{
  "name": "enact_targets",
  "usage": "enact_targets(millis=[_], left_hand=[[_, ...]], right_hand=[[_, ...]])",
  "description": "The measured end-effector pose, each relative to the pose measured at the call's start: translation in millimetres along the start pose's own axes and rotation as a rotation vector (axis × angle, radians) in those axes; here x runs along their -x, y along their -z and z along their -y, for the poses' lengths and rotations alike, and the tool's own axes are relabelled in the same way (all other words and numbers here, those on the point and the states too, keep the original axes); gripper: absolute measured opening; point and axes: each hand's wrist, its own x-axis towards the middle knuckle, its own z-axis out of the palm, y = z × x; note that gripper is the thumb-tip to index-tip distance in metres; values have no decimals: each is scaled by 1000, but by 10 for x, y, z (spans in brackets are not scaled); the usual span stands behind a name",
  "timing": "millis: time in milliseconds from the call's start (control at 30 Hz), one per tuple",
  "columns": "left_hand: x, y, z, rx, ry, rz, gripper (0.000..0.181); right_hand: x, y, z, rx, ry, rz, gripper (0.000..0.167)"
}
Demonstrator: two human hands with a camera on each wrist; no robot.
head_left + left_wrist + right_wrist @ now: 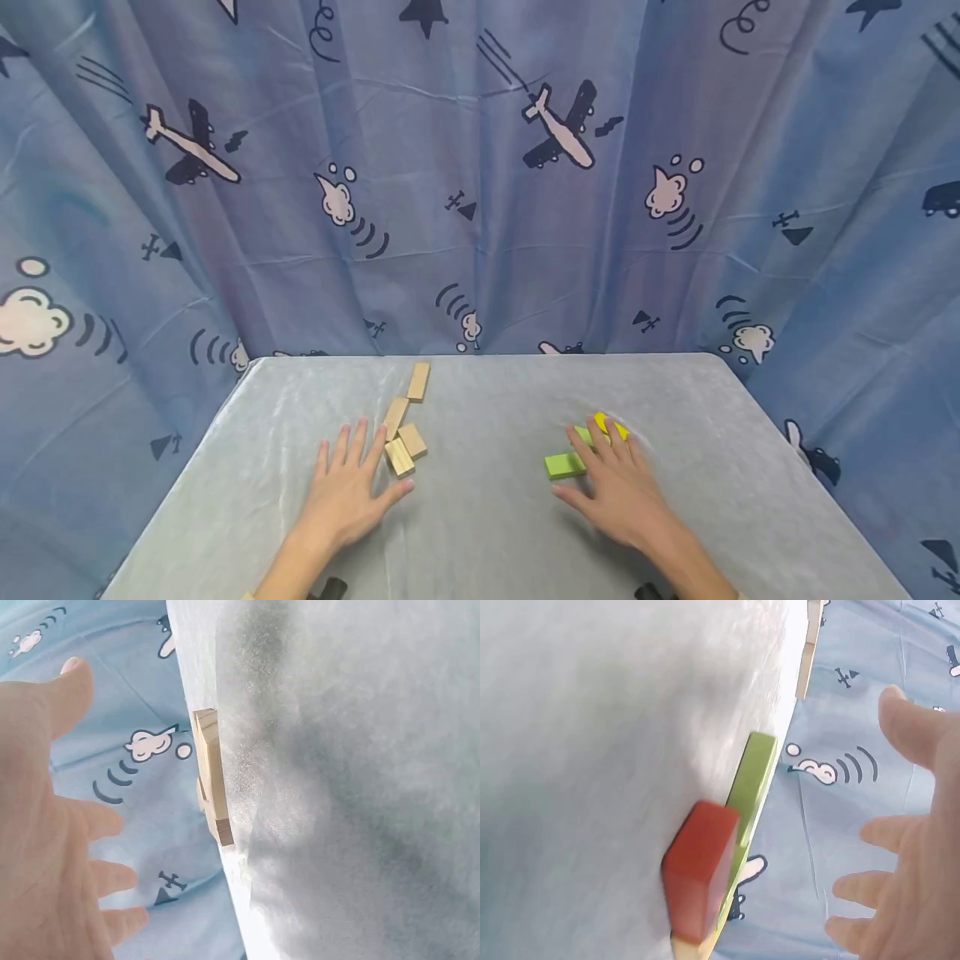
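Observation:
My left hand (pixel 345 493) is spread with straight fingers, just left of several plain wooden blocks (pixel 412 439). In the left wrist view a gap shows between that hand (pixel 45 825) and the wooden blocks (pixel 213 776) on the table. Fingers extended, my right hand (pixel 621 493) hovers over a small group of coloured blocks. A light green block (pixel 564 466) pokes out beside its thumb, and a yellow block (pixel 611 426) shows past its fingertips. The right wrist view reveals a red block (pixel 699 862) beside the green one (pixel 754 772); the head view hides it. Neither hand holds anything.
A pale grey cloth covers the table (pixel 480 533). Behind and around it hangs a blue curtain (pixel 480 167) printed with airplanes and clouds. One wooden block (pixel 418 382) lies near the table's far edge.

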Motion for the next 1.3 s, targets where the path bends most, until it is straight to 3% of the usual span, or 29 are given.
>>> enact_targets(millis=[167, 433, 700, 1033, 1300], left_hand=[[-12, -7, 4, 3, -3, -4, 91], [-43, -6, -12, 17, -9, -10, 86], [-104, -3, 15, 45, -49, -75, 78], [-162, -3, 81, 175, -6, -25, 75], [-171, -29, 44, 255, 39, 22, 75]], right_hand=[[-75, -25, 103, -3, 27, 7, 83], [-292, -85, 316, -39, 72, 81, 81], [-594, -211, 563, -81, 170, 98, 77], [-938, -295, 924, -143, 249, 131, 69], [-1145, -412, 1107, -178, 316, 131, 64]])
